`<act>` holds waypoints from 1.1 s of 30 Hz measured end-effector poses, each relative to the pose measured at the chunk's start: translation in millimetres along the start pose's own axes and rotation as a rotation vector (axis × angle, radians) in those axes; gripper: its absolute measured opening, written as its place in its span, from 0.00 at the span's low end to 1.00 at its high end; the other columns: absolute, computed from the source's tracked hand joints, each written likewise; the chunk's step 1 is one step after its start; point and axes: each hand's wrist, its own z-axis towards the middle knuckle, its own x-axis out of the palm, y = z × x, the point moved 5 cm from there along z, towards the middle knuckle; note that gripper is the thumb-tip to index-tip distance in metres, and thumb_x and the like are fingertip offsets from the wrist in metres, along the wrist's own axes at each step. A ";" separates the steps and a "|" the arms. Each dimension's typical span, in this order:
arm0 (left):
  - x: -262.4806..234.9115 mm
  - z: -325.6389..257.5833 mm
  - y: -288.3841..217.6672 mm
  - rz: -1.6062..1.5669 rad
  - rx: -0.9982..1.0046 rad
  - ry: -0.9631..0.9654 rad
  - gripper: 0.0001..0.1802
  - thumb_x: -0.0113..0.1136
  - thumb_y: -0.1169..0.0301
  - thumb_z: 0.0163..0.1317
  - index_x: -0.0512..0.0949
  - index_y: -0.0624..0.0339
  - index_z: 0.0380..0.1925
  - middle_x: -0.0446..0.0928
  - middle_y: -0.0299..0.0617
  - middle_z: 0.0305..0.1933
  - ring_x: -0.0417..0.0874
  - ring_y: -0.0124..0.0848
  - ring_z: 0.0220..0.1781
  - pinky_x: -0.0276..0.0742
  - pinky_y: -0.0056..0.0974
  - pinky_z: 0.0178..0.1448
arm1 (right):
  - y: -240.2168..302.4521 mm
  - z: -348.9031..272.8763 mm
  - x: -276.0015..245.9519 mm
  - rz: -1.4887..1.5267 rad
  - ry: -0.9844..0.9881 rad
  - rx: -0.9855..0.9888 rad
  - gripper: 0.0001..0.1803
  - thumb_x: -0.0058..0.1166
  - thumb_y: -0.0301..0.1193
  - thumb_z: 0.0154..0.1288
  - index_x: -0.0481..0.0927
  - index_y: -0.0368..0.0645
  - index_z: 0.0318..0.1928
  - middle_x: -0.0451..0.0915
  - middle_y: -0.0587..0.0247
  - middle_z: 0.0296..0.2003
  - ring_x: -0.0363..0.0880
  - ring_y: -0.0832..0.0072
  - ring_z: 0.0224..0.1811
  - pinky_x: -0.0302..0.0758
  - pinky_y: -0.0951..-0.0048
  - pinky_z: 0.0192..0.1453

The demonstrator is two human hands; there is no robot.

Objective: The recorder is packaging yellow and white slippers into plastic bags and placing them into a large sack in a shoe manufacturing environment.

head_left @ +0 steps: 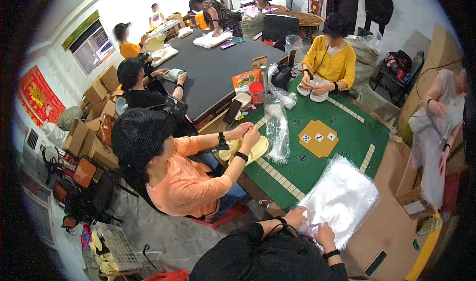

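A stack of shiny clear plastic bags lies over the near corner of a green mahjong-style table mat. My left hand is at the stack's near left edge, fingers curled on the plastic. Beside it my right hand is closed on the near edge of the plastic, its fingers bent. Between my two hands is a crumpled pinkish piece, partly hidden by my fingers; its kind is unclear. Both wrists wear dark bands.
To my left, a person in an orange shirt handles yellow slippers. More clear plastic bags lie beyond. A person in yellow holds white footwear across the mat. A phone lies at my lower right, near a cardboard box.
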 end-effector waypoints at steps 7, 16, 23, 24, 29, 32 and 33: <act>3.9 6.0 8.4 -0.005 0.030 0.038 0.16 0.58 0.65 0.50 0.79 0.48 0.42 0.60 0.51 0.61 0.58 0.48 0.63 0.66 0.51 0.56 | 3.2 -4.4 -9.7 0.003 0.038 0.028 0.31 0.54 0.41 0.53 0.66 0.46 0.58 0.61 0.43 0.58 0.69 0.51 0.54 0.72 0.56 0.51; -136.1 -33.7 -106.8 -0.600 0.444 0.768 0.13 0.54 0.66 0.56 0.77 0.63 0.37 0.78 0.43 0.36 0.76 0.33 0.38 0.71 0.37 0.43 | 19.4 -77.4 -134.8 0.994 0.151 -0.063 0.12 0.53 0.35 0.60 0.79 0.39 0.36 0.79 0.61 0.27 0.73 0.75 0.26 0.71 0.74 0.35; -153.7 -79.0 -111.9 -0.379 0.362 0.756 0.19 0.55 0.67 0.59 0.65 0.63 0.47 0.74 0.54 0.35 0.75 0.46 0.37 0.68 0.45 0.40 | 67.6 -142.5 -202.2 0.783 0.191 -0.208 0.09 0.54 0.30 0.60 0.77 0.46 0.42 0.70 0.64 0.34 0.72 0.75 0.35 0.71 0.75 0.36; -156.3 -84.4 -112.7 -0.382 0.348 0.679 0.17 0.58 0.62 0.57 0.67 0.64 0.36 0.73 0.51 0.31 0.74 0.43 0.33 0.67 0.43 0.36 | 65.8 -142.5 -201.6 0.792 0.178 -0.206 0.09 0.54 0.30 0.60 0.77 0.46 0.42 0.70 0.64 0.34 0.72 0.75 0.35 0.71 0.75 0.36; -139.8 -101.3 -107.2 -0.402 0.299 0.658 0.20 0.56 0.61 0.59 0.65 0.67 0.41 0.74 0.56 0.37 0.76 0.48 0.39 0.68 0.45 0.41 | 40.7 -141.5 -134.8 1.055 0.248 -0.119 0.14 0.49 0.22 0.56 0.76 0.47 0.44 0.70 0.63 0.34 0.71 0.73 0.36 0.69 0.72 0.40; -138.9 -104.2 -108.9 -0.481 0.416 0.590 0.24 0.57 0.61 0.59 0.64 0.69 0.45 0.73 0.57 0.42 0.76 0.46 0.41 0.69 0.44 0.43 | 40.9 -146.7 -139.8 1.003 0.313 -0.069 0.10 0.42 0.29 0.62 0.77 0.48 0.41 0.71 0.69 0.34 0.68 0.78 0.35 0.67 0.76 0.36; -132.3 -102.1 -108.5 -0.516 0.422 0.604 0.25 0.56 0.62 0.59 0.62 0.68 0.49 0.72 0.57 0.44 0.75 0.45 0.42 0.69 0.43 0.44 | 32.4 -144.3 -124.2 0.918 0.223 -0.172 0.13 0.38 0.33 0.65 0.78 0.49 0.40 0.72 0.70 0.33 0.68 0.79 0.33 0.65 0.78 0.35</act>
